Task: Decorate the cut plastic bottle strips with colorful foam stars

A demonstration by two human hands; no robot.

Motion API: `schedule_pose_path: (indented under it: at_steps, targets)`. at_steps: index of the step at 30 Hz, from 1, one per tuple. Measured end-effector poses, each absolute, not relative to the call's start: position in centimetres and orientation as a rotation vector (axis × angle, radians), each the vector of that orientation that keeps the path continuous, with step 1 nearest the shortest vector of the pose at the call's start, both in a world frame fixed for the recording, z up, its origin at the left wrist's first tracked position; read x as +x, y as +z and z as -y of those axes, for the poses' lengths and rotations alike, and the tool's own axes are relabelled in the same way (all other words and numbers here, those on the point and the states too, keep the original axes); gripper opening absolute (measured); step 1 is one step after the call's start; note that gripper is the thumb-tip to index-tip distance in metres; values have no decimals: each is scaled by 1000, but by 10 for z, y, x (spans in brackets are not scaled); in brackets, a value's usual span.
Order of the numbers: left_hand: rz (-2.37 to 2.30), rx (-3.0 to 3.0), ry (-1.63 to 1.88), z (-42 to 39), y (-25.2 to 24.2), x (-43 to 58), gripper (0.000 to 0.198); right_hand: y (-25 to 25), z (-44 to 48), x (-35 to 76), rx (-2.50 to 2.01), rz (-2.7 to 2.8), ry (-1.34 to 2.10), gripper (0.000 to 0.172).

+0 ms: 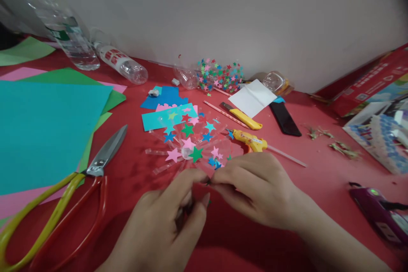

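Both hands meet near the front middle of the red table. My left hand [172,216] has its fingers curled, thumb and index finger near the other hand's fingertips. My right hand [255,187] is closed in a pinch beside it. Something small and dark shows between the fingertips, too small to name. Just beyond them lies a clear plastic piece with spread strips, covered in coloured paper stars [188,143]. A yellow glue gun [250,139] rests behind my right hand, its clear glue stick pointing right.
Large scissors [99,163] and blue paper sheets [51,127] lie left. Bottles [123,63] stand or lie behind. A yellow cutter [245,118], white paper [253,97], a black phone [284,119] and a star-covered plastic piece [219,77] are farther back. A purple power strip [379,212] sits right.
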State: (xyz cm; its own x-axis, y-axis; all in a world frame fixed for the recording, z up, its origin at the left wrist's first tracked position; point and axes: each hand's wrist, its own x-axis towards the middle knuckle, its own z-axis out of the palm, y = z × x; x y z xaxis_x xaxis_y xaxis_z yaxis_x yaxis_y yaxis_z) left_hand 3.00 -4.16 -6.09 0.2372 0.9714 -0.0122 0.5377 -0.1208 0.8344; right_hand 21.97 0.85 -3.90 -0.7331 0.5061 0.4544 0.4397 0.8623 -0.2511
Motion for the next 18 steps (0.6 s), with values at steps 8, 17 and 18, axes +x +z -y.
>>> schedule_pose_path:
  at_steps: [8, 17, 18]
  targets:
    - [-1377, 1515, 740, 38, -59, 32, 27, -39, -9, 216, -731, 2487, 145, 11]
    - [-1398, 1263, 748, 35, -49, 36, 26, -42, -7, 212, -742, 2470, 139, 15]
    - [-1410, 1242, 748, 34, -49, 36, 26, -42, -6, 211, -741, 2467, 143, 15]
